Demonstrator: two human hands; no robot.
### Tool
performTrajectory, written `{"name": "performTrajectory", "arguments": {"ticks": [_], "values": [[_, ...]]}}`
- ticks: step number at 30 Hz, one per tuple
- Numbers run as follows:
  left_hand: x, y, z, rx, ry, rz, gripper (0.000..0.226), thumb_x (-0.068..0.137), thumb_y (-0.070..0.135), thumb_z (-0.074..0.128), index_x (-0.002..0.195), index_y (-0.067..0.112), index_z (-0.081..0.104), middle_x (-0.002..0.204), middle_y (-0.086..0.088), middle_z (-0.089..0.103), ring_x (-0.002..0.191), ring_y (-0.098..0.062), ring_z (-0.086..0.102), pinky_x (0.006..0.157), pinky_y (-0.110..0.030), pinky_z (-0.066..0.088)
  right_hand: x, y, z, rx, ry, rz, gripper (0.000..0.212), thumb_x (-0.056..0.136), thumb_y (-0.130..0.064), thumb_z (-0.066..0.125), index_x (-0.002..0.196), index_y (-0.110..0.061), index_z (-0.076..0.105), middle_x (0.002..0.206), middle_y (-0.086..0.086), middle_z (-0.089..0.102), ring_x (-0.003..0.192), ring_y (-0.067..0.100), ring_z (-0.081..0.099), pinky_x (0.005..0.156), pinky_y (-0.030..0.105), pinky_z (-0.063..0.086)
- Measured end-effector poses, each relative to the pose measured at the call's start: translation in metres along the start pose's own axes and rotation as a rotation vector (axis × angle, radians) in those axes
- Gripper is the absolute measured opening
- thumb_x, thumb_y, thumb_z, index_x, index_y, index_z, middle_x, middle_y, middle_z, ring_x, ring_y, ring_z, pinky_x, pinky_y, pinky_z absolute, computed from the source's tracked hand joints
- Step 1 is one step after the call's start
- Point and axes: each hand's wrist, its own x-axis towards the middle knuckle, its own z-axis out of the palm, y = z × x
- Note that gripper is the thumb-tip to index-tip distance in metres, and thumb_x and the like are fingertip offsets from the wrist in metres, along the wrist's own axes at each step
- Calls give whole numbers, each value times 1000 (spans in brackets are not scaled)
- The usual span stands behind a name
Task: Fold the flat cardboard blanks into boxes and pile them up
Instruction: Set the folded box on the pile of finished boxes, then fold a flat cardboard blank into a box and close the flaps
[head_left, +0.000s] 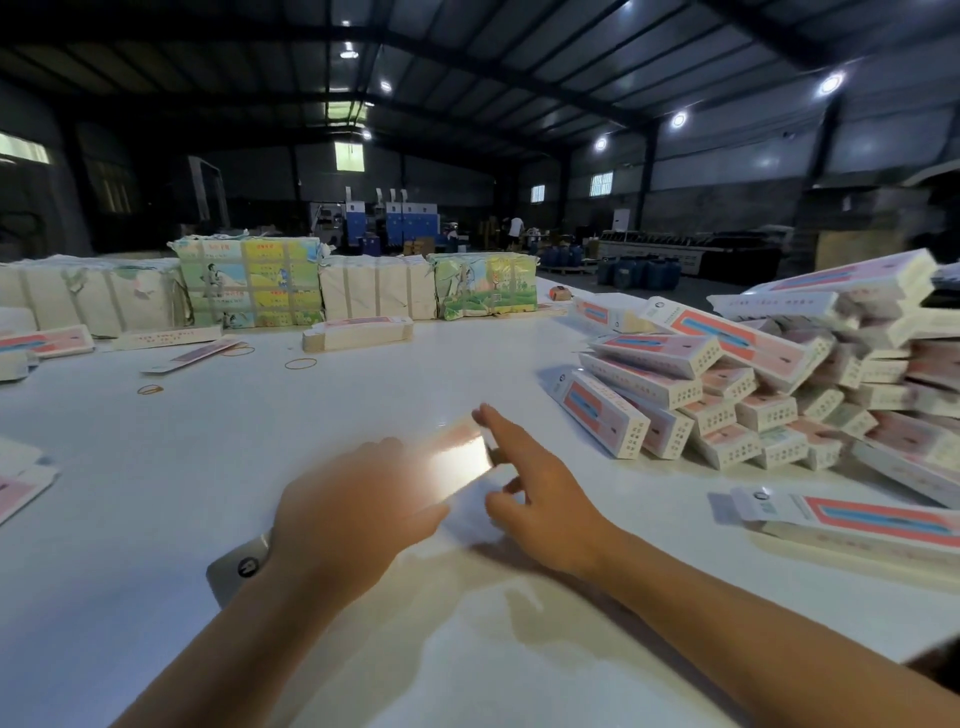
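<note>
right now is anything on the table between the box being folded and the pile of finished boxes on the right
Nothing visible. The glare-washed pink and white cardboard box sits between the left hand and right hand, and only bare white table separates it from the pile of folded pink and white boxes.

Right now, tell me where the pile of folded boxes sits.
In the head view, the pile of folded boxes sits on the white table, on its right side, beyond the right hand.

Box pile (769, 384) right on table (363, 395); wrapped bundles (249, 286) along far edge; rubber bands (300, 364) left-centre
</note>
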Motion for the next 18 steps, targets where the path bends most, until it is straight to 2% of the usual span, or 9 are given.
{"name": "performTrajectory", "arguments": {"ticks": [2,3,6,9,11,14,15,17,18], "values": [[-2,-4,-1,-10,-38,27,61,77,76,42,122,35,40,111,16,56,90,-6,55,73,-14,43,-1,3,-5,-192,-64,-152,79,84,-30,53,146,-42,4,157,-18,10,134,3,34,96,30,46],[-3,-4,-1,-10,-52,46,64,76,77,43,125,36,38,114,17,56,93,-5,55,73,-13,41,-1,5,-6,-291,-91,-244,77,88,-29,55,146,-39,5,158,-16,5,137,9,32,94,33,48],[-5,2,-5,58,-64,148,66,74,70,48,122,25,53,108,11,63,90,-12,60,75,-23,45,1,13,-2,-469,-112,-327,71,85,-19,64,147,-22,30,152,-2,30,125,23,46,85,42,52],[-4,6,1,128,276,259,59,69,52,56,107,9,68,104,-11,67,92,-36,62,80,-47,48,5,15,-11,-569,23,-307,63,81,-23,67,139,-14,44,136,3,50,107,28,53,81,40,51],[-5,14,2,56,335,253,54,76,50,47,105,10,68,106,-10,65,98,-35,57,82,-44,40,16,15,-35,-571,206,-251,54,80,-25,68,130,-13,52,124,5,59,104,29,52,82,37,45],[-13,23,12,-92,181,236,42,73,47,41,86,19,70,89,3,66,88,-19,55,70,-39,46,42,25,-93,-490,443,-47,23,80,-27,69,95,-25,53,96,-2,60,91,21,50,69,33,41],[-14,25,17,-122,100,220,42,71,47,39,82,21,70,85,6,65,85,-16,58,65,-37,49,51,32,-117,-467,518,27,22,80,-25,70,88,-24,49,93,-1,58,87,20,50,65,29,41],[-13,28,25,-169,-63,168,45,72,50,33,84,26,69,86,12,63,86,-13,61,66,-33,50,66,52,-170,-492,683,162,19,80,-22,69,89,-18,52,96,8,59,86,27,53,64,25,41],[-11,27,29,-166,-81,151,41,76,51,35,87,28,67,89,14,61,89,-11,59,69,-28,47,69,64,-196,-538,757,238,19,82,-22,67,94,-13,56,102,15,59,91,32,53,69,29,41]]}}
